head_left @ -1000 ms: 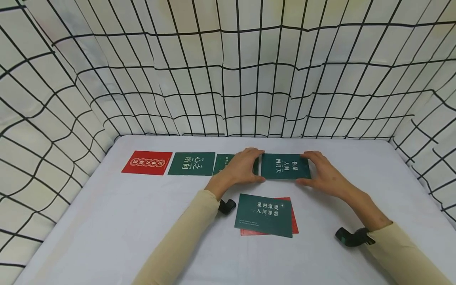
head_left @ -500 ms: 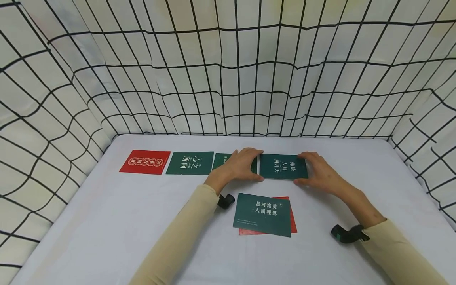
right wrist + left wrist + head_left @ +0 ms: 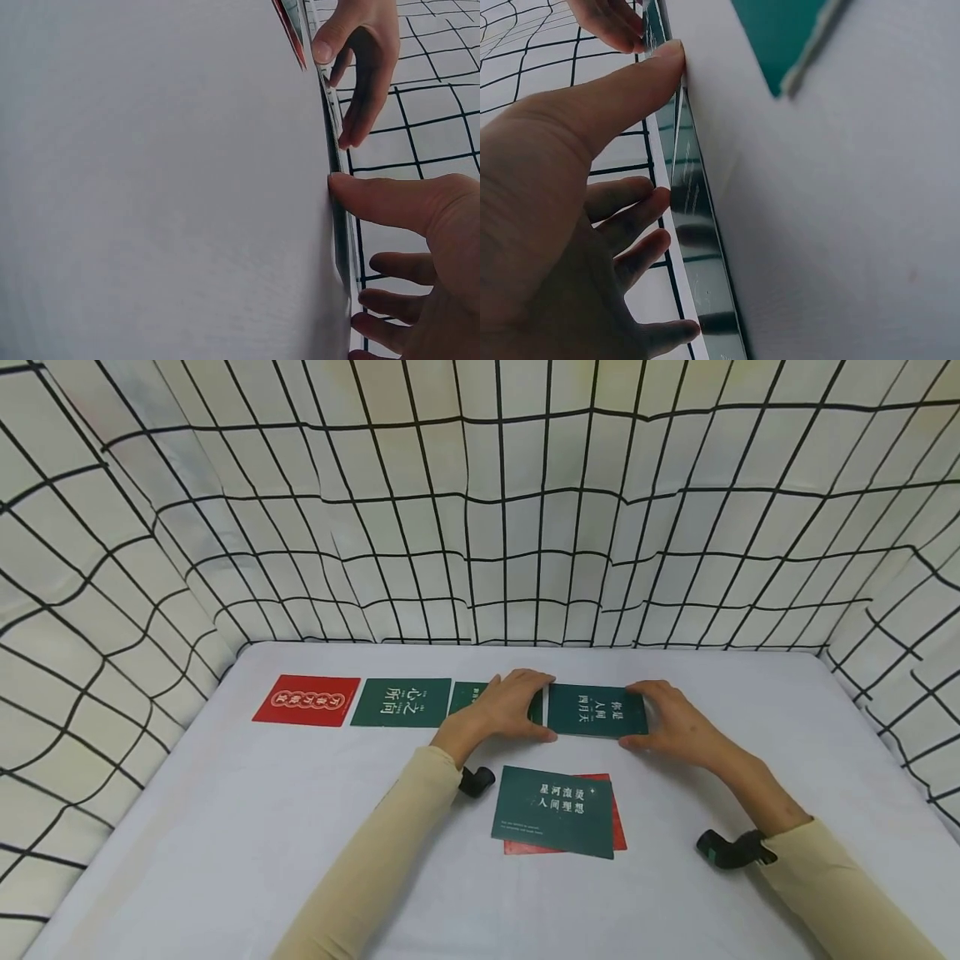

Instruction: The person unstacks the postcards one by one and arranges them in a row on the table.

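Note:
A dark green card (image 3: 596, 710) with white lettering lies flat at the right end of a row on the white table. My right hand (image 3: 682, 727) holds its right end, thumb on the near edge and fingers at the far edge. My left hand (image 3: 502, 710) spans its left end, thumb and forefinger at the two left corners. Under that hand, partly hidden, is another green card (image 3: 462, 696). Seen along the tabletop, my left thumb (image 3: 649, 79) touches the cards' thin edge. The right thumb (image 3: 379, 199) presses the near edge in the right wrist view.
Farther left in the row lie a green card (image 3: 401, 702) and a red card (image 3: 306, 700). Closer to me, a green card (image 3: 552, 812) overlaps a red card (image 3: 619, 822). Black-gridded white cloth (image 3: 480, 527) hangs behind the table (image 3: 225, 827) and at its sides.
The head view has shifted slightly. My right hand has come a touch to the left; both hands stay at the ends of the same green card.

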`<state>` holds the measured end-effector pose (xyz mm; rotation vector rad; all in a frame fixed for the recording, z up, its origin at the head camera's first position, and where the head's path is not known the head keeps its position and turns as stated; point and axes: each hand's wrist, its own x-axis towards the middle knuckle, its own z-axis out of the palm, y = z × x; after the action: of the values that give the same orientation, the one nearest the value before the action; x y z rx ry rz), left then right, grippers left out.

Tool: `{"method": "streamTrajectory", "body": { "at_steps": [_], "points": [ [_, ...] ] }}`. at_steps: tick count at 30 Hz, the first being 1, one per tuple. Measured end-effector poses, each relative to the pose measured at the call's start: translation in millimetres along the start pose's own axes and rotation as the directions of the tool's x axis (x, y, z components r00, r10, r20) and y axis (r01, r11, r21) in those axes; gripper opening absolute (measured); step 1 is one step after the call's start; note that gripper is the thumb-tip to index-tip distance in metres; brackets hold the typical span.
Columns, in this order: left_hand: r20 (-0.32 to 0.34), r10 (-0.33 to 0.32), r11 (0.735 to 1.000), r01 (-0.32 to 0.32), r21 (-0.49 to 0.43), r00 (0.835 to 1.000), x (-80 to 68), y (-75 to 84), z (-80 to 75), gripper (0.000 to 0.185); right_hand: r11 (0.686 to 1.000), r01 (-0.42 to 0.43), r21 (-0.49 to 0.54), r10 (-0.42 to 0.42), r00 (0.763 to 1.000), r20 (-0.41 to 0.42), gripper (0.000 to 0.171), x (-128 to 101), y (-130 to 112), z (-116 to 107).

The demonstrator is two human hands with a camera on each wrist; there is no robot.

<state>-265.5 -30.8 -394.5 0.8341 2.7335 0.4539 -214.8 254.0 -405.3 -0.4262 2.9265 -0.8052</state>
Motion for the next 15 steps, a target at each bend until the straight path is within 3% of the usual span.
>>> {"method": "streamTrajectory", "body": {
  "at_steps": [9, 15],
  "points": [
    [-0.052, 0.013, 0.999, -0.012, 0.034, 0.999, -2.6, 5.5, 1.7, 0.091, 0.999, -0.033, 0.017, 0.033, 0.999, 0.022, 0.085, -0.1, -2.8, -1.2],
    [-0.096, 0.021, 0.999, -0.016, 0.047, 0.995, -5.5, 7.3, 3.6, 0.091, 1.000, -0.012, 0.010, 0.012, 1.000, 0.007, 0.083, -1.5, -2.1, -1.0]
  ]
}}
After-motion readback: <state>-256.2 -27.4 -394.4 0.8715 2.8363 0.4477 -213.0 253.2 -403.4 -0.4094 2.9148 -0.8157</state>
